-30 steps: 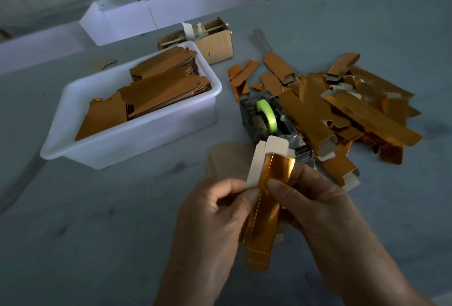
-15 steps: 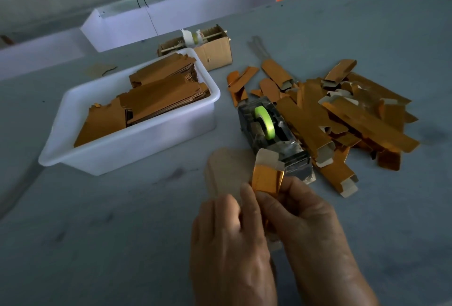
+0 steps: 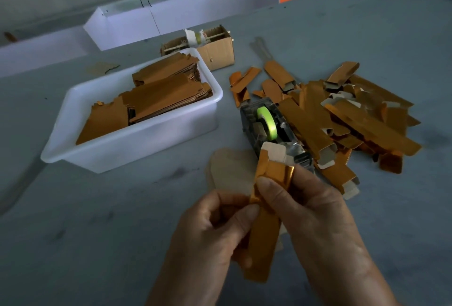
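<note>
Carton blank [image 3: 263,244], gold foil, held by both hands clear of the worktop [image 3: 97,232], close to its near edge and about mid-width. Left hand [image 3: 208,232]: fingers curled, thumb and forefinger pinching the blank's left edge. Right hand [image 3: 318,212]: thumb pressed across the gold face, fingers wrapped behind, gripping the upper part. Blank roughly upright, pale flap on top, lower end hanging between the wrists. Tape dispenser [image 3: 269,129] with green roll sits just beyond the flap. Pile of gold cartons [image 3: 342,120] right up against its right side. White tub [image 3: 137,149] toward the left edge, stacked with flat gold blanks [image 3: 159,95]. Cardboard box [image 3: 220,51] at the tub's far right corner.
</note>
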The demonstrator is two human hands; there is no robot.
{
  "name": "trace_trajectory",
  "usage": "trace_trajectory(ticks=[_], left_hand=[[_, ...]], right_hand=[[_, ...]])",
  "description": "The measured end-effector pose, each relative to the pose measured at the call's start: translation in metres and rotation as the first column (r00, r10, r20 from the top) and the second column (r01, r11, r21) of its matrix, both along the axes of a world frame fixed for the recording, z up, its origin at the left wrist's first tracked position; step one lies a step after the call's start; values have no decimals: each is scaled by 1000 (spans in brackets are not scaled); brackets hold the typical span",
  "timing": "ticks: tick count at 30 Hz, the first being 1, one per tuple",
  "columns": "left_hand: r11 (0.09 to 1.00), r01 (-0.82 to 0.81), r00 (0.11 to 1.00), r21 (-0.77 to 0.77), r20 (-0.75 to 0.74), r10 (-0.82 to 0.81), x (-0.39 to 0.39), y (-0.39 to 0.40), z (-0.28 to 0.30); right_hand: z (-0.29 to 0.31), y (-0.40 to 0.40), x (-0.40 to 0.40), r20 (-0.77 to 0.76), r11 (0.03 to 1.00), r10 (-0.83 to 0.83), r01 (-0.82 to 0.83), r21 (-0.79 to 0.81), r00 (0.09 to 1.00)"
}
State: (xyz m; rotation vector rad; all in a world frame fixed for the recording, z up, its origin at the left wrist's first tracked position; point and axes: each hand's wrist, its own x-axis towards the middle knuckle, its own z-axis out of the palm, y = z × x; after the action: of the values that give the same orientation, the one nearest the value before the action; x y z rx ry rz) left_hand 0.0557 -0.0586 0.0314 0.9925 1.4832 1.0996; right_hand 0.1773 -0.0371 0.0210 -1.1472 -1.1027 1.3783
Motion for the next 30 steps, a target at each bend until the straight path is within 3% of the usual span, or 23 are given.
trace_trajectory(ticks=[3, 7, 13, 26, 28, 30], left_hand=[[998, -43, 999, 38, 33, 42, 3, 6, 10], [995, -74, 995, 70, 68, 70, 9, 14, 12], [989, -138, 960, 56, 252, 120, 21, 26, 6], [994, -112, 948, -6, 297, 109, 37, 33, -5], [994, -112, 953, 4, 284, 106, 38, 31, -5], [993, -111, 957, 31, 271, 98, 39, 30, -5]], right_hand=[[10, 2, 7, 233, 983, -105, 65, 169, 967], [15, 24, 36, 531, 885, -422, 209, 415, 735], [9, 50, 49, 678, 981, -149, 19, 195, 719], [1, 56, 39, 564, 994, -99, 60, 87, 820], [-2, 53, 36, 412, 992, -127, 119, 44, 903], [-2, 48, 34, 104, 991, -118, 124, -50, 988]])
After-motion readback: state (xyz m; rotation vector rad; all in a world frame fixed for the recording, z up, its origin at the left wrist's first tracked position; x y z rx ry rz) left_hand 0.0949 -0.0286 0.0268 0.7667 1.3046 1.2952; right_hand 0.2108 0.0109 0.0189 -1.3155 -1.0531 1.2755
